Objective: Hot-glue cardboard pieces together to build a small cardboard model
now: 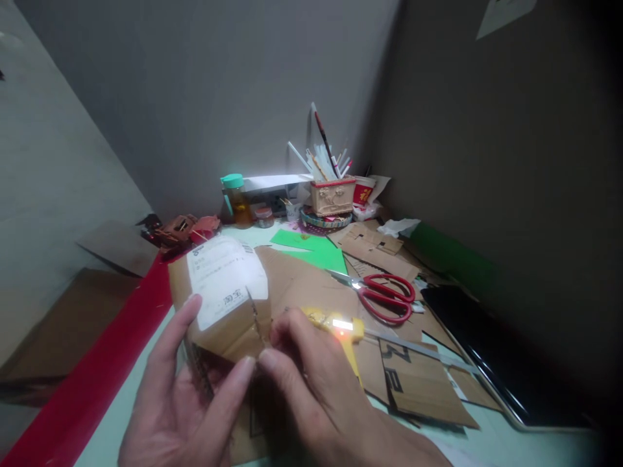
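Labelled cardboard (231, 337), bent into a hollow, box-like form, is held up to the left of the red-handled scissors (384, 296) and nearer the person. From where I stand it looks light and fairly stiff across its flat panels, though it would probably give at the bends. I'd reckon its weak spot is the ragged split (256, 314) running down from the white label (228, 275), which could tear further if pulled. Bare brown board should grip well; the label looks smoother and perhaps a touch slippery. To my mind the firmest hold is along the folded edges, with the split itself only lightly pinched.

Left hand (182, 402), well left of the scissors, has its fingers parted around the cardboard: a fingertip against the label's edge, the thumb at the lower rim, the rest underneath. Right hand (321, 376), on the scissors' near side, has thumb and forefinger drawn almost together at the foot of the split, seemingly pinching the board there; whether anything thin lies between them, I can't make out.

Just to the near side of the scissors lies a yellow glue gun (321, 319), a light glowing on it, partly hidden by the right hand. A printed cardboard offcut (428, 389) lies nearer the person than the scissors, and a black tablet (487, 350) to their right. Beyond the scissors are green paper (311, 243) and a crowded pen box (333, 196)
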A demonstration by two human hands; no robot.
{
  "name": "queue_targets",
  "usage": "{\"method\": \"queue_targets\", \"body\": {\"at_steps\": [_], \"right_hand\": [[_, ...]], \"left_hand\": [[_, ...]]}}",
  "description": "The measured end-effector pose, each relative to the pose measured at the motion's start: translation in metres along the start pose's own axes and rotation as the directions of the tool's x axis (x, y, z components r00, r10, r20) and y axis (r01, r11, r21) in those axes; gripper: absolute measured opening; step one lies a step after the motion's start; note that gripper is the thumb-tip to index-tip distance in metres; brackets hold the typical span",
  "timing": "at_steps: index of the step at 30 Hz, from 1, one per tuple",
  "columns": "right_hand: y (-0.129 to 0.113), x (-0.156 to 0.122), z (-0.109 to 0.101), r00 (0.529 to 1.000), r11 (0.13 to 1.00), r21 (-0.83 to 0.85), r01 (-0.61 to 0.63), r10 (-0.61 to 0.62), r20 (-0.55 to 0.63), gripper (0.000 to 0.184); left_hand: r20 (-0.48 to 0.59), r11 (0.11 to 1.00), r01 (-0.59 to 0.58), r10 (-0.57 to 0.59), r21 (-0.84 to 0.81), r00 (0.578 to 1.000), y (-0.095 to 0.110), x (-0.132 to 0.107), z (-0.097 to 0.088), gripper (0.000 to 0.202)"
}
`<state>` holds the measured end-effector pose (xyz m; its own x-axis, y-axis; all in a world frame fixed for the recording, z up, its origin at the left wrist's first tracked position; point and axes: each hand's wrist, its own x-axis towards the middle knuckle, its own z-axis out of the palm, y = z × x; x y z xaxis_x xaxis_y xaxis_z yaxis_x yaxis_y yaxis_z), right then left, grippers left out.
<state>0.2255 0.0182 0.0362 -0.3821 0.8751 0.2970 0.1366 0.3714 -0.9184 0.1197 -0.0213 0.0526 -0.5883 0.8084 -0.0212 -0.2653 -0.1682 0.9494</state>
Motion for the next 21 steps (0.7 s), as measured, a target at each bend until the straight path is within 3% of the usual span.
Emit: {"method": "queue_targets", "body": {"at_steps": [6, 10, 13, 17, 21], "right_hand": [[-0.003, 0.001, -0.004, 0.986, 0.945, 0.286, -0.161, 0.143, 0.084, 0.019], [-0.004, 0.003, -0.005, 0.964, 0.822, 0.505, -0.263, 0.205, 0.169, 0.027], [-0.005, 0.004, -0.005, 0.941, 0.758, 0.558, -0.338, 0.272, 0.201, 0.036], [-0.005, 0.005, -0.006, 0.941, 0.742, 0.578, -0.340, 0.263, 0.215, 0.039], [-0.006, 0.006, -0.007, 0.946, 0.775, 0.545, -0.320, 0.237, 0.219, 0.034]], "left_hand": [[-0.052, 0.994, -0.104, 0.106, 0.045, 0.993, -0.002, 0.004, -0.001, 0.054], [-0.054, 1.000, 0.016, -0.016, -0.002, 0.998, 0.005, 0.004, 0.001, 0.050], [-0.023, 0.996, 0.090, -0.090, -0.005, 0.996, 0.009, 0.004, 0.000, 0.049], [-0.022, 0.980, 0.179, -0.178, 0.083, 0.984, 0.009, 0.006, -0.002, 0.057], [-0.016, 0.984, 0.114, -0.113, 0.138, 0.994, 0.006, 0.007, -0.004, 0.061]]}}
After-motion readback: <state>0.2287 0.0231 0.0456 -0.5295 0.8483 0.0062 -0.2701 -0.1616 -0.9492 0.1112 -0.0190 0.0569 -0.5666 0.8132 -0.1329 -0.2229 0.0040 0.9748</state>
